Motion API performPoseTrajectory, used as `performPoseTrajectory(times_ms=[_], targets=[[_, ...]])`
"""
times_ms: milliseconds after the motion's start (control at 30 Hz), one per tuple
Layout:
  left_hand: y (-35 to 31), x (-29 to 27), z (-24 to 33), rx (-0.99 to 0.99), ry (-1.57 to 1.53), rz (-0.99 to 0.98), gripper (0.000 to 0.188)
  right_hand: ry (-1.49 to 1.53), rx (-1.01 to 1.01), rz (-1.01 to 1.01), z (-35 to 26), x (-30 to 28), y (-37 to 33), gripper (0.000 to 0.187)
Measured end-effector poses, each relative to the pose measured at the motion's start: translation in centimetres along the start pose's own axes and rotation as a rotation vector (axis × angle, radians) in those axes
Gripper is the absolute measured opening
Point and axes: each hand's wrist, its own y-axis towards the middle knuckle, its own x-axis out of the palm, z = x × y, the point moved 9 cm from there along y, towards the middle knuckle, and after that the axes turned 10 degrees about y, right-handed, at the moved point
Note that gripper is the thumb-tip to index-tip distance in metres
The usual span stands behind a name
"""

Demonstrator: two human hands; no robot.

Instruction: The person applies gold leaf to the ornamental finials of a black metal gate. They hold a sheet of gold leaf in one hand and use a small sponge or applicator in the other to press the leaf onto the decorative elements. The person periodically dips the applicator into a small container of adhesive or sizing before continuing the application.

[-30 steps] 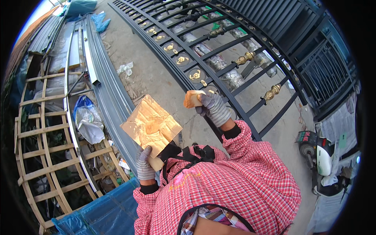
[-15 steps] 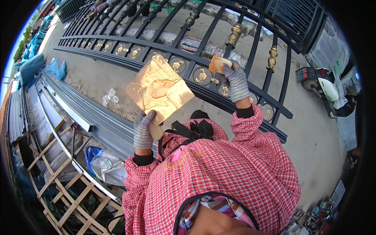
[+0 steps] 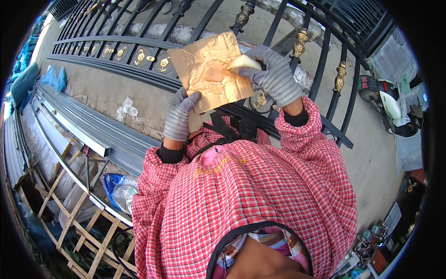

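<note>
My left hand (image 3: pixel 181 111), in a grey striped glove, grips the lower left edge of a square gold-coloured sheet (image 3: pixel 200 65), thumb on its face. The middle of the sheet is crumpled and smeared. Closed round a pale sponge (image 3: pixel 244 62), my right hand (image 3: pixel 278 76) wears a matching glove and presses the sponge to the sheet's right side. Just beyond the hands lies a black metal fence panel (image 3: pixel 153 43) with gold flower rosettes (image 3: pixel 141 57) and gold collars (image 3: pixel 300 43) on its bars.
Long grey metal profiles (image 3: pixel 93 111) lie on the left, beside a wooden lattice (image 3: pixel 88 232) and a blue and white bag (image 3: pixel 121 190). A scooter (image 3: pixel 390 104) stands at the right. Tools and machine parts (image 3: pixel 371 244) lie at the lower right.
My right hand has moved left from over the fence and brought the sponge onto the gold sheet. My left hand has shifted slightly right and up, tilting the sheet.
</note>
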Motion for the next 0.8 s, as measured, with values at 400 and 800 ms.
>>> performPoseTrajectory(times_ms=[400,800], targets=[[7.9,-3.0,2.4,-0.076,-0.045,-0.162,0.037,-0.748,-0.166,-0.064,-2.4,5.6,6.1,0.026],[13.9,-9.4,4.8,-0.158,0.083,-0.161,0.029,-0.097,0.317,0.792,8.2,-3.5,2.5,0.04]])
